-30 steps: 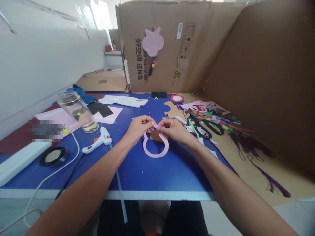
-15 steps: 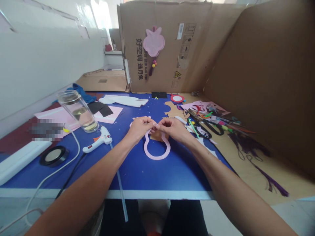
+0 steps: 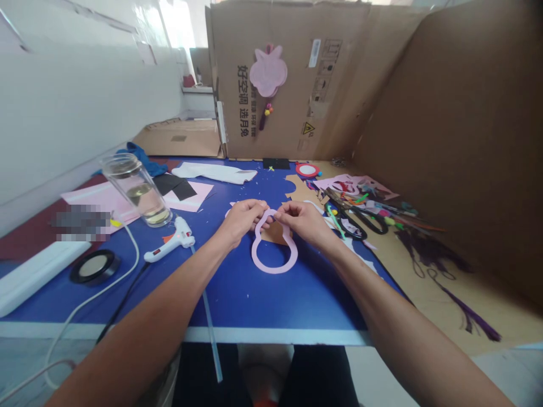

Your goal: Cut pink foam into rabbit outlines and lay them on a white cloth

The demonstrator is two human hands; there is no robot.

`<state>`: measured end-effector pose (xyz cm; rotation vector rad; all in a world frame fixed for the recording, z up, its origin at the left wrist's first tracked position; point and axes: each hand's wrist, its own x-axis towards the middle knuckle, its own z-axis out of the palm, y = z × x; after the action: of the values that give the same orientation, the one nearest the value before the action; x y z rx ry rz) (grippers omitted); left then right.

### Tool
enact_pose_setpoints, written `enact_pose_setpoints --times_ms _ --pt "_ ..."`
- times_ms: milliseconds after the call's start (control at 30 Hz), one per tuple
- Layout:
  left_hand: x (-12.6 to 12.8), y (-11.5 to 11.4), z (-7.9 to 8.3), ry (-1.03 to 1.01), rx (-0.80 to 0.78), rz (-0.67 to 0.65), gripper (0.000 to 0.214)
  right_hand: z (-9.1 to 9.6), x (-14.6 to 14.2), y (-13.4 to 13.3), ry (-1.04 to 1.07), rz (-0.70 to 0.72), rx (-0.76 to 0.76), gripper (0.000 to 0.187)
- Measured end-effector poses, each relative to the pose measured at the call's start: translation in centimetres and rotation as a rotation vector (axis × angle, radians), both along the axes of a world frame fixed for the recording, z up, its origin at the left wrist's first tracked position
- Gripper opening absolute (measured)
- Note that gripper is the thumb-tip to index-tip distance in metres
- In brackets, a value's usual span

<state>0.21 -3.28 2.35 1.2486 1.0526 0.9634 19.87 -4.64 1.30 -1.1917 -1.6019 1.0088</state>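
Note:
A pink gourd-shaped paper frame (image 3: 275, 269) is held at its narrow top above the blue table (image 3: 237, 305). My left hand (image 3: 245, 221) pinches the top edge from the left, its fingers partly behind the paper. From the right, my right hand (image 3: 303, 220) closes thumb and forefinger on the same rim. Through the frame's opening shows a piece of brown card (image 3: 274, 233). Another pink paper piece (image 3: 229, 210) peeks out behind my left hand, mostly hidden.
To the left are a white hot glue gun (image 3: 173, 242) with a long glue stick, a glass jar (image 3: 142, 192) of liquid and a black tape roll (image 3: 94, 267). Black-handled scissors (image 3: 369, 219) lie among paper scraps at right. Cardboard walls (image 3: 339, 124) stand behind, with a pink ornament (image 3: 268, 72) hanging there.
The fingertips have moved slightly apart, so the paper frame's top rim now shows between them. Both hands remain at its top. The whole view has shifted a little.

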Motion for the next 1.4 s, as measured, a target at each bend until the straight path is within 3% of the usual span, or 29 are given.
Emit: enact_pose_setpoints --times_ms 133,533,1100,1400 --pt "0.04 -0.09 -0.27 0.034 0.024 -0.025 0.009 0.08 0.04 -0.02 0.007 -0.014 0.008 0.034" --pt "0.17 -0.06 -0.73 0.034 0.039 -0.06 0.022 -0.2 -0.1 -0.07 0.044 -0.006 0.046 0.033" --pt "0.26 -0.26 -0.35 0.043 -0.006 -0.068 0.017 -0.04 0.17 0.05 0.072 -0.009 0.013 0.039" --pt "-0.47 0.49 -0.41 -0.015 0.059 0.098 0.019 -0.42 0.17 0.27 0.043 0.023 -0.019 0.04"
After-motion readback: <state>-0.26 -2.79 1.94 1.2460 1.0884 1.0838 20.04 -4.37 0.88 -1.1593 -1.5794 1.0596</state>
